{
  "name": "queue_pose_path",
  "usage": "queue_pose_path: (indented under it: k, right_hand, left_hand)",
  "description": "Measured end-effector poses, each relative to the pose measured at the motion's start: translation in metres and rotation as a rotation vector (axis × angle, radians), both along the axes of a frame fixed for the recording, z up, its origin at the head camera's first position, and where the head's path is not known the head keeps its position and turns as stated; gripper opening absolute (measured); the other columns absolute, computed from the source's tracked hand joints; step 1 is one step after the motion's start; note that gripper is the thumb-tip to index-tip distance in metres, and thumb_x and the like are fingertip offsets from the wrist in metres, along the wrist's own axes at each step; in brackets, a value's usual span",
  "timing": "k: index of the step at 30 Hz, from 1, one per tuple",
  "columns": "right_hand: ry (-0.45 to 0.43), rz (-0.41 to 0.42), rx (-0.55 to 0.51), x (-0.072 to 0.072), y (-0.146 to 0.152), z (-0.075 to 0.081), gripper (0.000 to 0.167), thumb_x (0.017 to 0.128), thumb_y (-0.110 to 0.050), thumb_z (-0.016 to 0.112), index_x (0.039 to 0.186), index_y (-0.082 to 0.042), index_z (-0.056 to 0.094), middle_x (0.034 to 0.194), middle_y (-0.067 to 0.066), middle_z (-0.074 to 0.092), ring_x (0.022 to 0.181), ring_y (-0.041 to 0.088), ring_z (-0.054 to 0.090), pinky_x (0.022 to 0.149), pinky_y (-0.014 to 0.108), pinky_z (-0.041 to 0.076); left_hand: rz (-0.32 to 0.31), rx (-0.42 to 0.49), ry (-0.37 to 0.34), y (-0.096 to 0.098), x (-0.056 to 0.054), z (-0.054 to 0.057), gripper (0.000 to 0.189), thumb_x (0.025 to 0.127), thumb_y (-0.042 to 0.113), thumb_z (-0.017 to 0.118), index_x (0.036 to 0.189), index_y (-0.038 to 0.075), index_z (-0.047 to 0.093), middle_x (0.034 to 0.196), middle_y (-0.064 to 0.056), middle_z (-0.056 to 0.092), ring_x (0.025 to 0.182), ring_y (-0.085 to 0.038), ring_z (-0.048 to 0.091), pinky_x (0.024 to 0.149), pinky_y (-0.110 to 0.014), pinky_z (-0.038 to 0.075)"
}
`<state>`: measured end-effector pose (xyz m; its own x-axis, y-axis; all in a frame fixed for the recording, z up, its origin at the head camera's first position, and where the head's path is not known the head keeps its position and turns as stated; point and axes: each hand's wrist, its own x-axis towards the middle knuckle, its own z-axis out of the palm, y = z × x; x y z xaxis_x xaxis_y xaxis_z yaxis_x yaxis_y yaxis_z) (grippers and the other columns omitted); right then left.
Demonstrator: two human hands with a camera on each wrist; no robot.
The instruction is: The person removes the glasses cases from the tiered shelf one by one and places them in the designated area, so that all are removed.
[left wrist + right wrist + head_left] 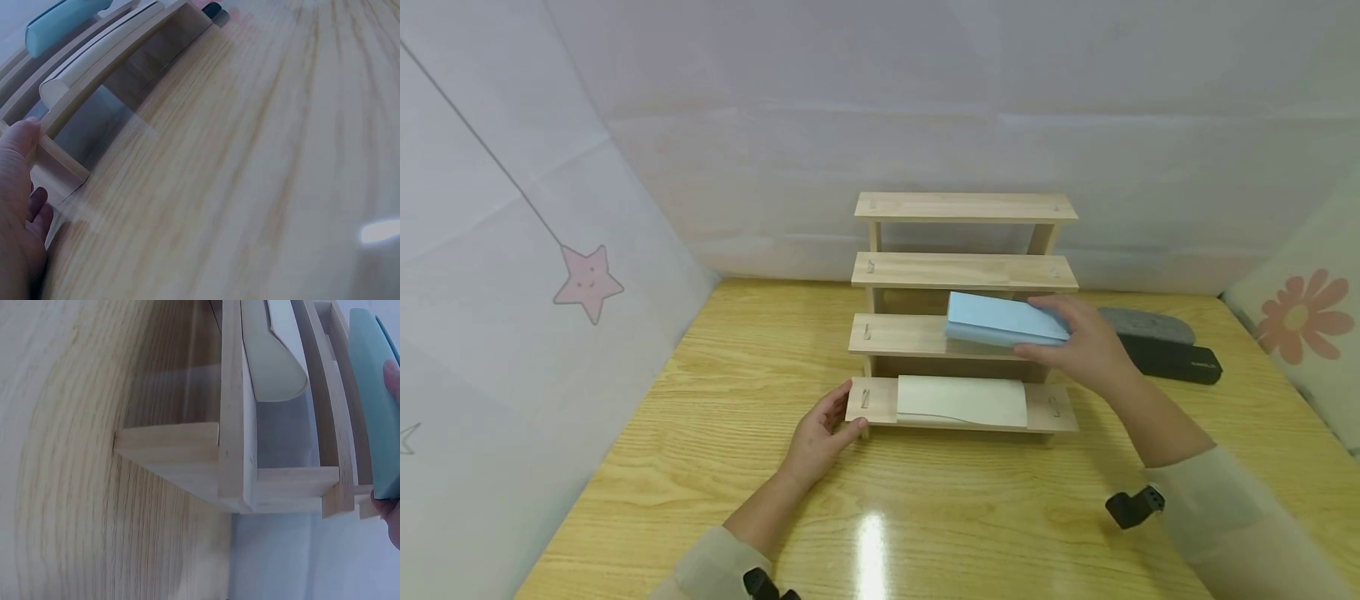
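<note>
A light blue glasses case (pixel 1000 318) is pinched at its right end by my right hand (pixel 1086 342), thumb on the near side and fingers on the far side. It hangs tilted over the second step from the bottom of a wooden step rack (pixel 895 333); whether it touches the step I cannot tell. On the bottom step lies a cream glasses case (pixel 962 400) with a flap. My left hand (pixel 820 437) grips the left end of that bottom step, and the left wrist view shows the thumb (pixel 25 132) on the board's edge.
To the right of the rack, a grey case (pixel 1150 323) lies behind a black case (pixel 1176 360) on the wood-grained table (pixel 737 367). The two upper steps (pixel 962 206) rise behind. White sheets printed with a pink star (pixel 589 282) and a flower surround the table.
</note>
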<state>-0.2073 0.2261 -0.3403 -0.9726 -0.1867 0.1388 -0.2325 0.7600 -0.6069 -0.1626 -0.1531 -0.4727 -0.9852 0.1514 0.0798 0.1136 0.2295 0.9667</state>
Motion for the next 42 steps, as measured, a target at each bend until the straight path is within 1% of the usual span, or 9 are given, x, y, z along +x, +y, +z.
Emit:
queue_pose_path:
  k: [5, 10, 17, 23, 28, 31, 36, 39, 42]
  right_hand:
    - [-0.009, -0.019, 0.003, 0.003, 0.01, 0.001, 0.088, 0.077, -0.057, 0.077, 0.148, -0.017, 0.043, 0.156, 0.017, 0.035, 0.138, 0.046, 0.033, 0.101, 0.069, 0.035]
    - [0.019, -0.038, -0.008, 0.007, 0.02, 0.002, 0.086, 0.078, -0.054, 0.078, 0.146, -0.013, 0.046, 0.152, 0.018, 0.04, 0.134, 0.045, 0.038, 0.097, 0.068, 0.039]
    - [0.028, -0.072, -0.039, 0.013, 0.033, 0.004, 0.083, 0.078, -0.048, 0.08, 0.144, -0.011, 0.048, 0.148, 0.018, 0.045, 0.127, 0.041, 0.045, 0.095, 0.063, 0.043]
    - [0.035, -0.101, -0.037, 0.018, 0.044, 0.004, 0.082, 0.079, -0.046, 0.08, 0.144, -0.009, 0.047, 0.145, 0.021, 0.047, 0.123, 0.042, 0.047, 0.09, 0.062, 0.044]
    - [0.068, -0.13, -0.019, 0.023, 0.056, 0.003, 0.081, 0.08, -0.045, 0.08, 0.144, -0.008, 0.047, 0.143, 0.024, 0.048, 0.12, 0.045, 0.049, 0.086, 0.062, 0.046]
    - [0.093, -0.143, -0.01, 0.026, 0.064, 0.002, 0.079, 0.08, -0.042, 0.08, 0.143, -0.007, 0.049, 0.141, 0.025, 0.05, 0.117, 0.045, 0.05, 0.082, 0.058, 0.046]
    - [0.142, -0.145, -0.007, 0.031, 0.076, 0.001, 0.074, 0.079, -0.035, 0.083, 0.139, -0.005, 0.053, 0.138, 0.024, 0.053, 0.115, 0.041, 0.05, 0.079, 0.041, 0.041]
    - [0.153, -0.157, -0.005, 0.033, 0.084, -0.002, 0.073, 0.078, -0.032, 0.084, 0.139, -0.004, 0.053, 0.138, 0.025, 0.052, 0.116, 0.041, 0.049, 0.08, 0.04, 0.039]
    - [0.154, -0.177, 0.004, 0.035, 0.091, -0.004, 0.075, 0.079, -0.032, 0.083, 0.141, -0.005, 0.051, 0.139, 0.026, 0.051, 0.116, 0.043, 0.048, 0.081, 0.044, 0.039]
  left_hand:
    - [-0.007, 0.004, -0.004, 0.0, 0.0, 0.0, 0.067, 0.09, 0.018, 0.072, 0.148, 0.009, 0.04, 0.15, -0.014, 0.046, 0.14, -0.031, 0.042, 0.117, -0.046, 0.034]
    - [-0.008, 0.007, -0.007, 0.0, 0.0, 0.001, 0.066, 0.091, 0.018, 0.071, 0.148, 0.009, 0.041, 0.15, -0.013, 0.046, 0.14, -0.031, 0.042, 0.117, -0.046, 0.035]
    - [-0.005, 0.01, -0.007, 0.0, 0.0, 0.0, 0.066, 0.09, 0.018, 0.072, 0.148, 0.01, 0.041, 0.15, -0.013, 0.046, 0.14, -0.031, 0.043, 0.117, -0.046, 0.035]
    - [-0.004, 0.005, -0.014, -0.001, 0.0, -0.002, 0.067, 0.09, 0.019, 0.072, 0.148, 0.01, 0.041, 0.15, -0.013, 0.047, 0.14, -0.031, 0.043, 0.117, -0.046, 0.035]
    - [-0.007, 0.008, -0.016, -0.001, -0.001, -0.002, 0.067, 0.09, 0.019, 0.072, 0.149, 0.011, 0.04, 0.15, -0.012, 0.046, 0.14, -0.03, 0.043, 0.117, -0.046, 0.035]
    - [-0.006, 0.007, -0.019, -0.001, -0.001, -0.003, 0.067, 0.09, 0.02, 0.072, 0.149, 0.011, 0.04, 0.15, -0.012, 0.046, 0.14, -0.03, 0.043, 0.117, -0.046, 0.035]
    - [-0.007, 0.003, -0.021, -0.001, 0.0, -0.002, 0.067, 0.09, 0.02, 0.072, 0.149, 0.01, 0.04, 0.151, -0.013, 0.045, 0.14, -0.031, 0.042, 0.118, -0.046, 0.034]
    - [-0.007, -0.001, -0.022, -0.001, -0.001, -0.003, 0.068, 0.091, 0.021, 0.072, 0.149, 0.01, 0.04, 0.151, -0.013, 0.045, 0.14, -0.031, 0.042, 0.118, -0.046, 0.034]
    - [-0.009, 0.0, -0.025, -0.001, -0.002, -0.003, 0.068, 0.09, 0.021, 0.072, 0.149, 0.01, 0.04, 0.151, -0.013, 0.045, 0.14, -0.031, 0.042, 0.118, -0.046, 0.034]
